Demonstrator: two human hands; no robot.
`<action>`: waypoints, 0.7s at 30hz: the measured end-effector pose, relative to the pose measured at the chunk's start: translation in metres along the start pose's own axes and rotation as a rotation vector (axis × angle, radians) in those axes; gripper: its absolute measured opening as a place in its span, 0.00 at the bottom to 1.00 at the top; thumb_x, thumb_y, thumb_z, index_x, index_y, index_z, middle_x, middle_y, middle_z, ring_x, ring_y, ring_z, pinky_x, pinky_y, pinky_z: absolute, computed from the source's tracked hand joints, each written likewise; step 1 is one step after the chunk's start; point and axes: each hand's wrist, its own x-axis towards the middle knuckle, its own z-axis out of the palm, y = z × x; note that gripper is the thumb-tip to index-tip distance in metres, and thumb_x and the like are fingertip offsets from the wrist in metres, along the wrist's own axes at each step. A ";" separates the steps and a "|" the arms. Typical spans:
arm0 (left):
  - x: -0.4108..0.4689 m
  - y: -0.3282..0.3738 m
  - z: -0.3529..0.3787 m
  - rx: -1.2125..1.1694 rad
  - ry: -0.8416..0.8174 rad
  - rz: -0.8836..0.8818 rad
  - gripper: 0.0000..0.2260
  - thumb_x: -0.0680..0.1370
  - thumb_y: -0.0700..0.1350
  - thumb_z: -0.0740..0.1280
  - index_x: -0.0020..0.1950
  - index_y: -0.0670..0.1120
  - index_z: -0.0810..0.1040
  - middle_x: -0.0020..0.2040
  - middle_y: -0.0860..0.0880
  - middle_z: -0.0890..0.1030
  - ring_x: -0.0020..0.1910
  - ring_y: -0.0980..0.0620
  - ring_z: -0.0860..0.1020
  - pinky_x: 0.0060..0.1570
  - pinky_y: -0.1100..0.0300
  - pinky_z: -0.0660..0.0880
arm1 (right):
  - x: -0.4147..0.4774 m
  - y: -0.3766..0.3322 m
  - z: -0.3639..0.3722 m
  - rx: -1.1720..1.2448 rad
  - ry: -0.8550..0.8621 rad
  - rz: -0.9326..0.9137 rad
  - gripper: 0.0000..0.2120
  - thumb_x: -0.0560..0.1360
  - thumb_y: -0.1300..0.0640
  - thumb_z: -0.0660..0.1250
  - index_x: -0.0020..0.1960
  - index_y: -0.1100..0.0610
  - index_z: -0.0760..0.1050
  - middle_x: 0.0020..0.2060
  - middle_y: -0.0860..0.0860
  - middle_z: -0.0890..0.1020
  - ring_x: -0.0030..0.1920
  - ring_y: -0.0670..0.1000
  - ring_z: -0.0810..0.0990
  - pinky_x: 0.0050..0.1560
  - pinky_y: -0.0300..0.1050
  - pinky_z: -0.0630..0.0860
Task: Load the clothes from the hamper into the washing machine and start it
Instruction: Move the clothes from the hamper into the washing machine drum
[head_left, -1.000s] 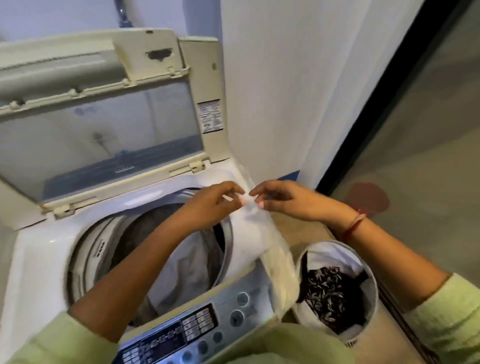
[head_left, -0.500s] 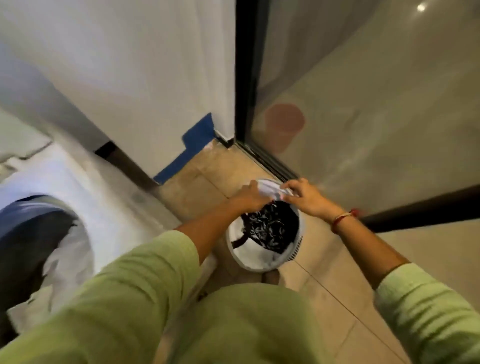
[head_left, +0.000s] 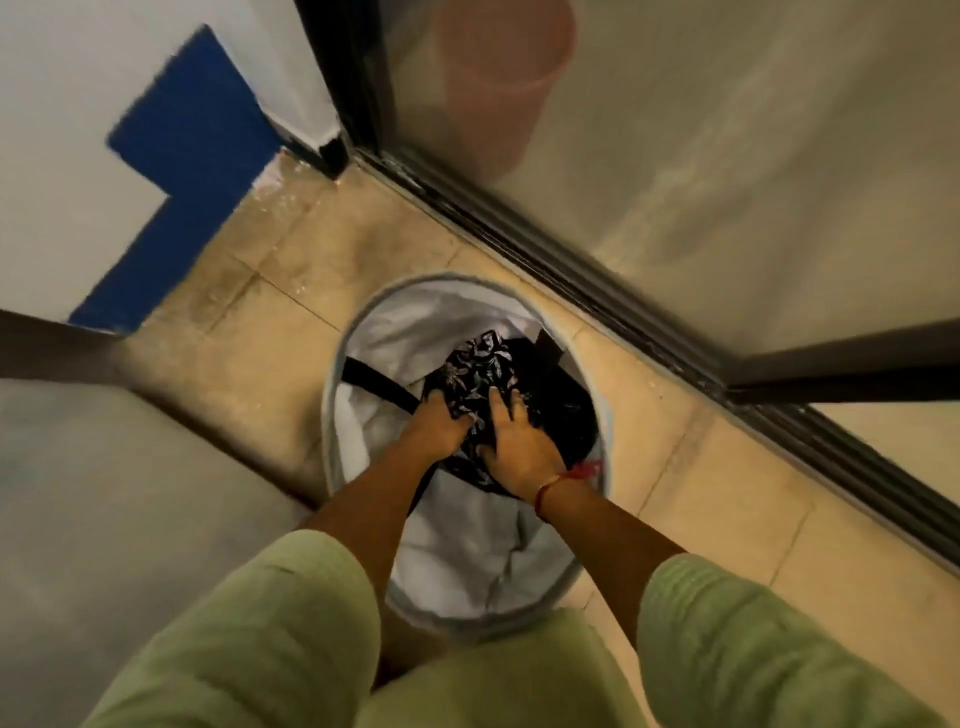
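Round white-lined hamper stands upright on the floor; black patterned clothes bunched inside

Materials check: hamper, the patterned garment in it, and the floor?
Hamper: looks like soft white fabric on a hoop rim; the lining creases and sags. Patterned garment: thin black woven cloth with a pale leaf print, bunching under both hands. Floor: matte beige tile, judging by grout lines.

You have two bare hands in the frame's centre, the left hand and the right hand, one round white fabric-lined hamper, one black garment with a pale leaf print, one black strap, and one red thread wristband.
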 end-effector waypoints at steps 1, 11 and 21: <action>0.024 -0.012 0.013 0.004 -0.005 0.007 0.34 0.73 0.52 0.68 0.74 0.43 0.60 0.71 0.41 0.69 0.69 0.42 0.70 0.68 0.48 0.69 | 0.019 0.008 0.012 0.012 -0.008 0.019 0.36 0.78 0.54 0.60 0.76 0.51 0.40 0.76 0.58 0.43 0.63 0.66 0.72 0.57 0.58 0.75; 0.102 -0.052 0.068 -0.070 0.065 0.036 0.39 0.66 0.58 0.66 0.74 0.48 0.59 0.69 0.44 0.71 0.67 0.45 0.71 0.67 0.48 0.69 | 0.135 0.051 0.053 -0.027 0.148 0.156 0.23 0.77 0.58 0.60 0.71 0.60 0.60 0.61 0.62 0.75 0.56 0.61 0.78 0.54 0.52 0.74; -0.012 -0.014 0.010 -0.132 0.067 0.076 0.46 0.64 0.45 0.76 0.76 0.41 0.54 0.70 0.44 0.68 0.69 0.46 0.70 0.67 0.55 0.68 | -0.003 -0.010 0.005 0.099 0.488 -0.166 0.14 0.71 0.50 0.62 0.44 0.62 0.72 0.38 0.59 0.79 0.35 0.63 0.79 0.30 0.50 0.72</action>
